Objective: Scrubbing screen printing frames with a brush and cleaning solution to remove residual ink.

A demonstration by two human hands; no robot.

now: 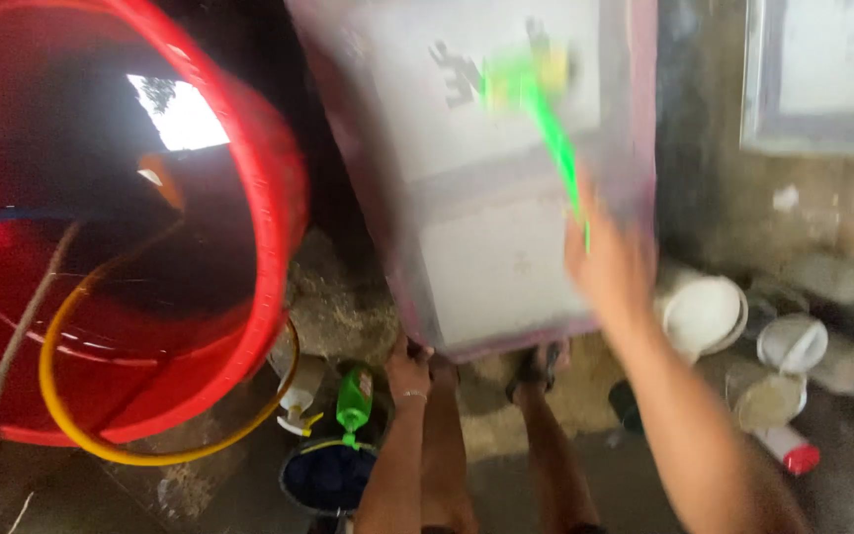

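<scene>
1. right hand (610,262): raised at about 2 o'clock from the view's centre, forearm running up from 5 o'clock. fingers are closed round the lower end of a green brush (536,94). the picture is blurred, so the exact finger wrap cannot be told.
2. green brush: its thin handle slants up from the right hand towards 11 o'clock; the head, green with a yellow patch, lies against the face of the screen frame (476,178). blur hides whether it presses on the mesh.
3. screen frame: a large pale panel with a pinkish edge, standing tilted at 12 o'clock, its lower edge down near the person's feet. a dark printed figure shows near its top.
4. left hand (407,371): low at 6 o'clock, arm straight up from the bottom edge, fingers curled over the bottom left corner of the screen frame, gripping it. a thin band sits at the wrist.
5. red tub (269,198): fills the 9 o'clock side, holding dark water, with a yellow hose (71,425) and a grey hose looping over it.
6. green bottle (353,396): just left of the left hand, above a dark bucket (328,480).
7. white tubs (709,316): on the ground at 4 o'clock, near the right forearm.
</scene>
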